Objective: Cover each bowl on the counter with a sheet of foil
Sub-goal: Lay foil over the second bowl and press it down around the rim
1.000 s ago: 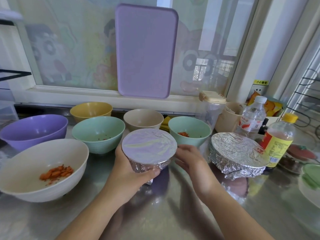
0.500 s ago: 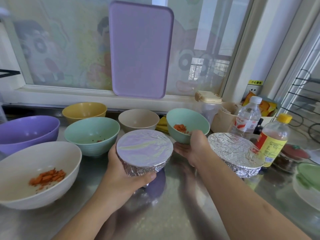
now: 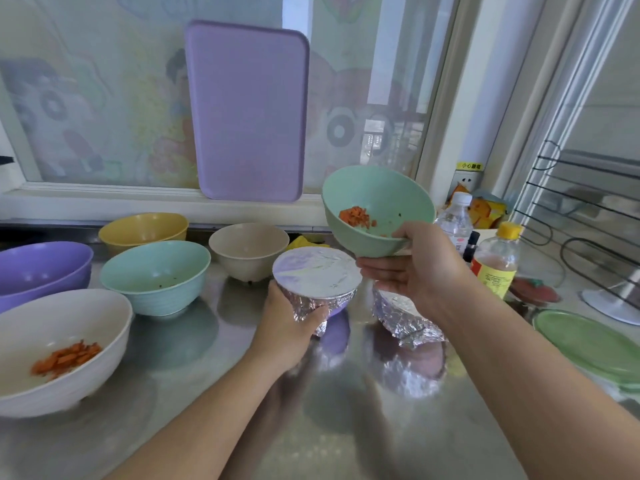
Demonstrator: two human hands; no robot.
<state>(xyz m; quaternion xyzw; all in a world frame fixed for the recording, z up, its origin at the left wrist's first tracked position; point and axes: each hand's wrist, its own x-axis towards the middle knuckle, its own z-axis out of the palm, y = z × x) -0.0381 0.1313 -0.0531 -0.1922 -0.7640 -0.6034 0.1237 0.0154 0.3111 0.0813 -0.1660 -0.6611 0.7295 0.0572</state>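
1. Far left: a large purple plastic bowl [image 3: 41, 268], partly cut off by the frame edge. In front of it, a wide white bowl [image 3: 59, 344] with a faintly ridged outer wall, holding a small heap of chopped orange carrot [image 3: 65, 358].
2. Behind these, by the window ledge, a yellow bowl [image 3: 143, 228]. In front of it a mint-green ridged bowl [image 3: 156, 275], dark specks inside. To its right, a beige bowl [image 3: 248, 249]. All uncovered.
3. A lilac rectangular tray [image 3: 247, 112], rounded corners, leans upright against the window glass above the ledge.
4. My left hand [image 3: 287, 323] grips the side of a small purple bowl wrapped in foil [image 3: 317, 277]; thumb across the crinkled foil skirt. Foil top is stretched flat and smooth. Whether the bowl touches the steel counter [image 3: 311, 427] I cannot tell.
5. My right hand [image 3: 412, 268] holds a second mint-green bowl [image 3: 377, 209] lifted clear of the counter, tilted toward me, thumb over the rim, fingers under the base. Diced carrot sits inside, uncovered.
6. Beneath my right wrist, another foil-covered bowl [image 3: 405, 320] rests on the counter, foil heavily wrinkled; my forearm hides most of it.
7. Right: a clear water bottle [image 3: 455, 220], a yellow-capped bottle [image 3: 497, 261] with yellow label, a pale green plate [image 3: 588, 344], a black wire rack [image 3: 581, 209].
8. The counter is brushed metal, reflective.
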